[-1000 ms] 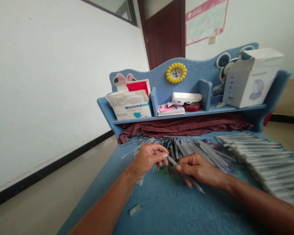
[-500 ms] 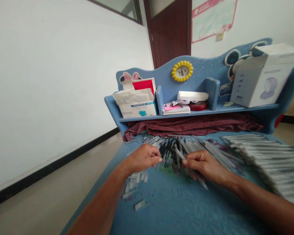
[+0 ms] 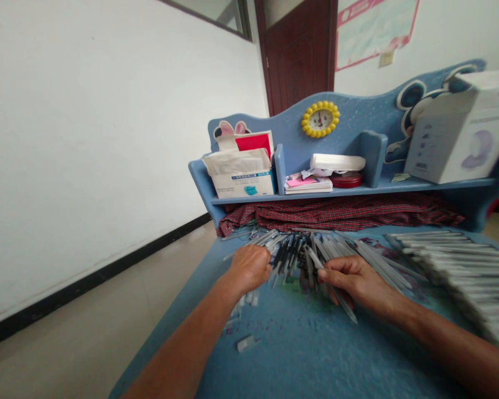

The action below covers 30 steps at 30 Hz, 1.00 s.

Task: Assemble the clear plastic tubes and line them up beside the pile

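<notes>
My right hand (image 3: 355, 280) is closed in a pinch around a slim, clear pen barrel (image 3: 315, 258), which slants from upper left to lower right, its pointed lower end below the fingers. My left hand (image 3: 251, 267) is curled at the left of the pile, its fingertips turned away, so whatever it grips is hidden. Between the hands lie dark, thin pen refills (image 3: 289, 252). Clear pen barrels (image 3: 374, 260) fan out behind my right hand. Small clear pen caps (image 3: 246, 343) lie below my left hand, partly covered by the forearm.
A large stack of finished-looking pens (image 3: 453, 266) covers the right side of the blue table (image 3: 299, 360). Folded plaid cloth (image 3: 336, 213) lies under the blue shelf (image 3: 291, 198). On the shelf stand a mask box (image 3: 243, 183) and a white carton (image 3: 453, 138).
My left hand has turned and curled over toward the pens at the left of the pile. My right hand keeps its hold on the pen barrel. The view has shifted slightly left.
</notes>
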{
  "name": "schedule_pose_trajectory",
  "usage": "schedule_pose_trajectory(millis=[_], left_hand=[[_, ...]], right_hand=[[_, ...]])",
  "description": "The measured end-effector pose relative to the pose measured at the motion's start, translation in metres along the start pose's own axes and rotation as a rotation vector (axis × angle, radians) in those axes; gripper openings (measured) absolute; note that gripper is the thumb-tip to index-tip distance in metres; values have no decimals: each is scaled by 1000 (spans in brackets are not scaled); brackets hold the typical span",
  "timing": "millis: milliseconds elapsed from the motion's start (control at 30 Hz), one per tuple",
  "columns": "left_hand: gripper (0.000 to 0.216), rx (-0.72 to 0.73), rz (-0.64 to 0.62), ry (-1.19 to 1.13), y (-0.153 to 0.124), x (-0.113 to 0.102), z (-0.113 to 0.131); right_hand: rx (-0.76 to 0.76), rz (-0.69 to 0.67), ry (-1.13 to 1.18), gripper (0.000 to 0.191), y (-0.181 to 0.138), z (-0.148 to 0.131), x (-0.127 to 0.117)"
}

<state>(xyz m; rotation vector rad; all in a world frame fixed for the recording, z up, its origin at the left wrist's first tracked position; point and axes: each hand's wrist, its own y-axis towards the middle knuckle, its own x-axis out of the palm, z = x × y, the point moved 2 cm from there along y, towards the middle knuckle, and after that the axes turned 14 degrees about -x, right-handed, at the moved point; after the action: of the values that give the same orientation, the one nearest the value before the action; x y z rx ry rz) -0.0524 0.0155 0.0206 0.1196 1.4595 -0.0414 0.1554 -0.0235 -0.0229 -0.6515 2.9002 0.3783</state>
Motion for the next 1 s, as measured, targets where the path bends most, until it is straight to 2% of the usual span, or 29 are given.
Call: schedule_pose_trajectory(millis=[233,367,467,533,600,733,800,900,1000], left_hand=[[13,-62,28,15,3,12,2],[11,-26,-23,115,3,13,4],[11,4,-8,127,4,12,5],[11,-4,-13,15,6,11,4],[10,-31,-68,-197,7,12,5],[10,-115,-289,-752,4,15,13],[15,-155,-394,-952,0,17,19],[33,-172,-490,-1095,-4,20,25],[34,-200,-539,-1164,-4,24,27]], right_hand=[[-13,9,32,42,0,0,-1],[-25,16,27,41,0,-1,-1],[-28,38,24,41,0,-2,-1],[-39,54,27,40,0,-3,-2],[-53,72,40,39,1,-4,-3],[-75,105,139,32,1,-6,-4],[-100,122,201,29,2,-7,-5],[-143,158,261,26,1,-9,-4],[-232,187,230,19,-1,-13,-3]])
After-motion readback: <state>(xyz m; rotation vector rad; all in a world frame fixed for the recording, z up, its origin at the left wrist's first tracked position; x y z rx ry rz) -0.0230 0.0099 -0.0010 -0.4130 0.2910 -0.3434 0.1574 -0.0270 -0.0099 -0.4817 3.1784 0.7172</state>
